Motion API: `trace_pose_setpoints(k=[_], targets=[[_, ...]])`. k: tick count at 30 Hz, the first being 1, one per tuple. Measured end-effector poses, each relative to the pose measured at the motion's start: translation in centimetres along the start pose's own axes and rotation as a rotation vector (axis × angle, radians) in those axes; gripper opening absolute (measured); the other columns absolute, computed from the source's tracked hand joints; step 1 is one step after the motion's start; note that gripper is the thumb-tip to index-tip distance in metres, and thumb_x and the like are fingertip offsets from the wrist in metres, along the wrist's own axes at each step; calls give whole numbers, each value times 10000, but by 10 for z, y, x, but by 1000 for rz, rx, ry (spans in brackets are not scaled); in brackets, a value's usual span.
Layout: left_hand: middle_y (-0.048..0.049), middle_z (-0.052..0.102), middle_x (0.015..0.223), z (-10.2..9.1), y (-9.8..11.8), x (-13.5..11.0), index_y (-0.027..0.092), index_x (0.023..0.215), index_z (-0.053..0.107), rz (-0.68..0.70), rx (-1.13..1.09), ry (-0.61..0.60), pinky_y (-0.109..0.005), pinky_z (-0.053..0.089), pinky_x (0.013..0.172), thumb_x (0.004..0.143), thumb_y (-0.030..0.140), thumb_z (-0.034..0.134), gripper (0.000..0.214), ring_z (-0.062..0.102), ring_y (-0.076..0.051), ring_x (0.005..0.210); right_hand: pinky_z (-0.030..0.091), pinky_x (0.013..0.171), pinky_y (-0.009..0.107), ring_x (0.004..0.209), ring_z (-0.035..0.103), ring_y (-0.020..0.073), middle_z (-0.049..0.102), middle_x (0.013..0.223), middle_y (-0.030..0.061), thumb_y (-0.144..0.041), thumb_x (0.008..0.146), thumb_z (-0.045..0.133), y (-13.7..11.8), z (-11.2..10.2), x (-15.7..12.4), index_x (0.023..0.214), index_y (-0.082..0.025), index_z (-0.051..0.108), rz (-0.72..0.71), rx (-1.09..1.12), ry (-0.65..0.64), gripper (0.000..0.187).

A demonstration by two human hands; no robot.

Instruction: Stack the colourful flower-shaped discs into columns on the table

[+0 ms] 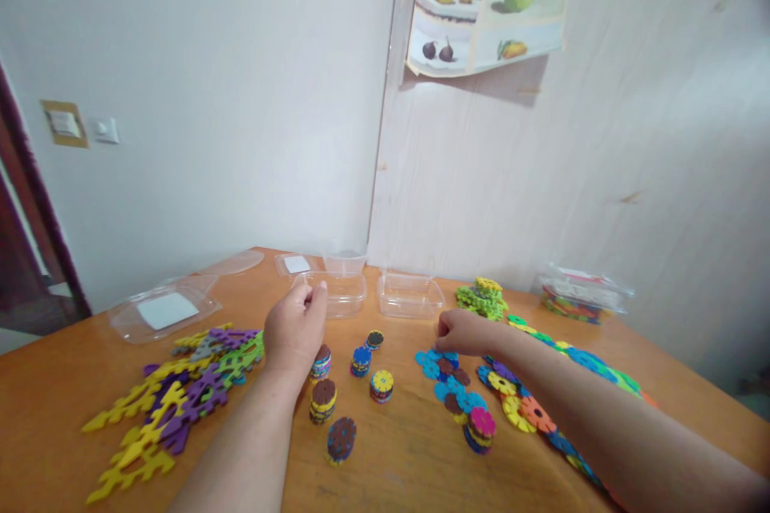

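Note:
My left hand [296, 330] hovers over the wooden table [409, 465] with its fingers curled together in a loose pinch, just above a small stack of round toothed discs [321, 362]. I cannot make out anything between the fingertips. My right hand [462, 332] rests with closed fingers on a loose spread of blue, brown and yellow discs [448, 381]. Several more short disc stacks [361, 361] [381, 385] [323, 401] [342, 439] stand between my hands.
Clear plastic tubs [410, 296] [338, 294] and lids [162, 311] sit at the back of the table. Purple, yellow and green branched pieces [180, 397] lie at the left. A green disc heap [481, 298] and a filled bag [578, 298] are at the back right.

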State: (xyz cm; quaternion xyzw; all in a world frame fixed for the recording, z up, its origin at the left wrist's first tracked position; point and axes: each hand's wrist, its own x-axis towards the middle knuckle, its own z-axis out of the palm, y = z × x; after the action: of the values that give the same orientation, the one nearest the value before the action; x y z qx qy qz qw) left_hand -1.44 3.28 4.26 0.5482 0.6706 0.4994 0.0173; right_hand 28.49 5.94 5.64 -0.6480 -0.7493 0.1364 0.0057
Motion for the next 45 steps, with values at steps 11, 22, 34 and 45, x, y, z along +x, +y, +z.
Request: trace_pose_setpoints(k=[11, 22, 34, 45], targets=[[23, 448, 554, -1, -1, 0, 204, 620, 509, -8, 10, -9, -268, 223, 567, 920, 510, 456, 432, 402, -127, 575, 398, 541, 218, 712, 618, 158, 690, 786, 10, -261, 665, 742, -6, 7, 4, 860, -165, 684, -63, 109, 46, 225], [30, 430, 546, -1, 0, -1, 201, 609, 476, 12, -6, 4, -268, 215, 568, 924, 496, 455, 433, 399, -125, 565, 358, 585, 226, 772, 589, 147, 694, 886, -5, -365, 726, 729, -83, 19, 18, 948, -219, 666, -299, 100, 157, 273], [33, 420, 539, 1, -1, -1, 200, 601, 464, 17, -26, 20, -269, 205, 567, 925, 504, 461, 444, 387, -122, 565, 418, 615, 254, 842, 672, 212, 754, 988, 39, -448, 662, 757, -81, 17, 24, 1030, -227, 742, -319, -20, -2, 430], [32, 427, 544, 1, -2, -1, 201, 600, 459, 35, -28, 24, -270, 203, 570, 922, 504, 461, 442, 383, -124, 567, 438, 624, 251, 854, 681, 210, 758, 1017, 42, -383, 718, 700, -85, 19, 21, 1074, -234, 728, -303, -38, -2, 387]])
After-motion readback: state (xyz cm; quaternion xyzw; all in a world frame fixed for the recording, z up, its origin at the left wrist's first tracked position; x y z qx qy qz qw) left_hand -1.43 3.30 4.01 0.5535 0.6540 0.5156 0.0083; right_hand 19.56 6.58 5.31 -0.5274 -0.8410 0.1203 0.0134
